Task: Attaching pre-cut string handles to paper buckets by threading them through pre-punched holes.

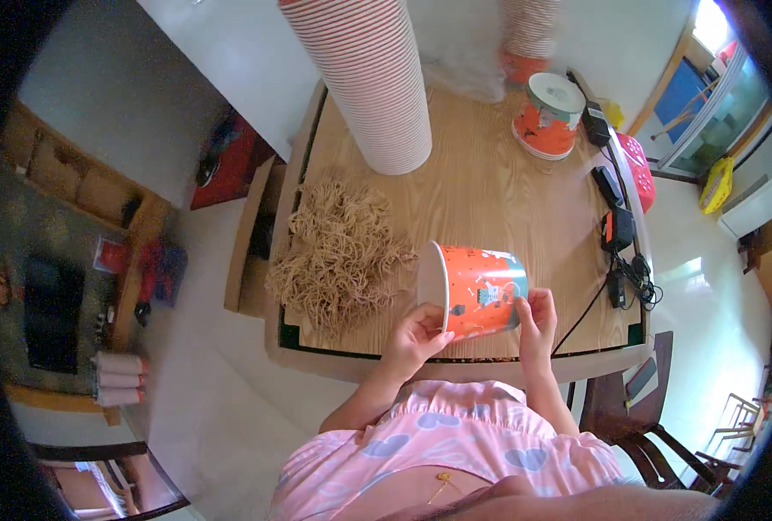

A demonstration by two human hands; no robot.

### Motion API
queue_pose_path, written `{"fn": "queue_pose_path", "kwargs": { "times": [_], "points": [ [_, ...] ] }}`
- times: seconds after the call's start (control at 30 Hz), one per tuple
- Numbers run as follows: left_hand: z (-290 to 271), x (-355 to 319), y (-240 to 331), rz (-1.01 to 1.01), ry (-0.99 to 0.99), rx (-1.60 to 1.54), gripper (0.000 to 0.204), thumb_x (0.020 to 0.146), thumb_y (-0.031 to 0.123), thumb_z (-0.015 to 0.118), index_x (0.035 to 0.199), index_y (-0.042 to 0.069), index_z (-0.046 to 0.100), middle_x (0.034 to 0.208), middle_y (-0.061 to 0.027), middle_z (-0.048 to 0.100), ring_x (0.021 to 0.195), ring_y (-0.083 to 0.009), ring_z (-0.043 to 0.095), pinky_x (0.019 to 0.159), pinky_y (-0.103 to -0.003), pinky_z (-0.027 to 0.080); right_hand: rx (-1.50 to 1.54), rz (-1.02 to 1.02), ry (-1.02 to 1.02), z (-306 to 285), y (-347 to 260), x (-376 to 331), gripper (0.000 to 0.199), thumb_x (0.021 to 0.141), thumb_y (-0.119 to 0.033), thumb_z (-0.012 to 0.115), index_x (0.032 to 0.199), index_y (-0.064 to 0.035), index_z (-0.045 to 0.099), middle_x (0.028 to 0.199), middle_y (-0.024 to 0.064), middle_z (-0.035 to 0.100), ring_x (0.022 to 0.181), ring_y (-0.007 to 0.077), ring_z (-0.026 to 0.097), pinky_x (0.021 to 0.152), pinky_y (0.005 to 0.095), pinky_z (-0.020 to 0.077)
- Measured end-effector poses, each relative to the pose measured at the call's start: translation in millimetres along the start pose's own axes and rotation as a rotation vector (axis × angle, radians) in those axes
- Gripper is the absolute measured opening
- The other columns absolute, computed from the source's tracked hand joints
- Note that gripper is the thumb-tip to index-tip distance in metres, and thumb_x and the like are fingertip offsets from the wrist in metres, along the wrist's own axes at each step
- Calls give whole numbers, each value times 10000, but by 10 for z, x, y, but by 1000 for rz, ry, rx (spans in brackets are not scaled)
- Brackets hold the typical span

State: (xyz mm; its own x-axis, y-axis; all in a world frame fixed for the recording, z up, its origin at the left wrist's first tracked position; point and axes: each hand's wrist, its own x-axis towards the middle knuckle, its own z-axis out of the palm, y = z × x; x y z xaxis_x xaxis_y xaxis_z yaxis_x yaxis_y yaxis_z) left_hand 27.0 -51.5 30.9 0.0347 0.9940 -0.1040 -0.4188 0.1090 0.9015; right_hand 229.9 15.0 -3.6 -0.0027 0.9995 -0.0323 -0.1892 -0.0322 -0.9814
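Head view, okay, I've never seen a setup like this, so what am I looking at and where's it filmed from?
There's no machine here, just a person's bare hands. The only picture comes from a wide fisheye camera on their head, looking down, so straight edges bend near the rim. The left hand and right hand hold an orange-and-teal tub on its side, its open end toward the left. On the table are a heap of tan strands, a tall stack and a second tub, seemingly upside down. Black adapters sit along the right edge.
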Motion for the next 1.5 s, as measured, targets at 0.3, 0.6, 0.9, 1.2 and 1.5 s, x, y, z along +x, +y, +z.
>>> {"fn": "queue_pose_path", "kwargs": {
  "times": [0.3,0.6,0.9,1.2,1.5],
  "points": [
    [249,247,37,-89,-37,26,214,812,-49,576,1021,-17,542,973,-61,601,906,-117,579,836,-263,483,-594,-685,-16,122,-348,-105,208,719,10,666,901,-33,574,939,112,540,897,255,518,795,341,427],
    [331,321,4,-47,-113,3,223,807,-37,598,1027,-22,567,1001,-67,597,962,-138,567,875,-282,471,-481,-651,-73,250,-349,-113,265,661,-55,725,911,-66,637,896,78,556,841,266,516,763,369,411],
    [366,310,73,-63,-76,3,205,803,-38,614,1005,-33,579,998,-75,598,968,-151,570,882,-285,474,-488,-676,-48,270,-365,-97,245,659,27,725,872,-37,623,875,78,546,837,225,521,726,318,431],
    [404,286,95,-33,-77,27,206,815,-26,614,1017,-31,574,986,-69,602,941,-140,578,846,-272,483,-519,-706,-99,223,-364,-84,190,690,32,695,840,-36,600,852,74,544,819,224,514,725,316,422],
    [197,425,396,315,155,373,99,832,-30,594,931,-33,594,925,-31,594,856,-87,587,742,-229,502,-496,-516,-651,42,-99,-346,130,743,-38,665,843,-41,582,832,98,554,742,271,568,621,343,472]
  ]
}}
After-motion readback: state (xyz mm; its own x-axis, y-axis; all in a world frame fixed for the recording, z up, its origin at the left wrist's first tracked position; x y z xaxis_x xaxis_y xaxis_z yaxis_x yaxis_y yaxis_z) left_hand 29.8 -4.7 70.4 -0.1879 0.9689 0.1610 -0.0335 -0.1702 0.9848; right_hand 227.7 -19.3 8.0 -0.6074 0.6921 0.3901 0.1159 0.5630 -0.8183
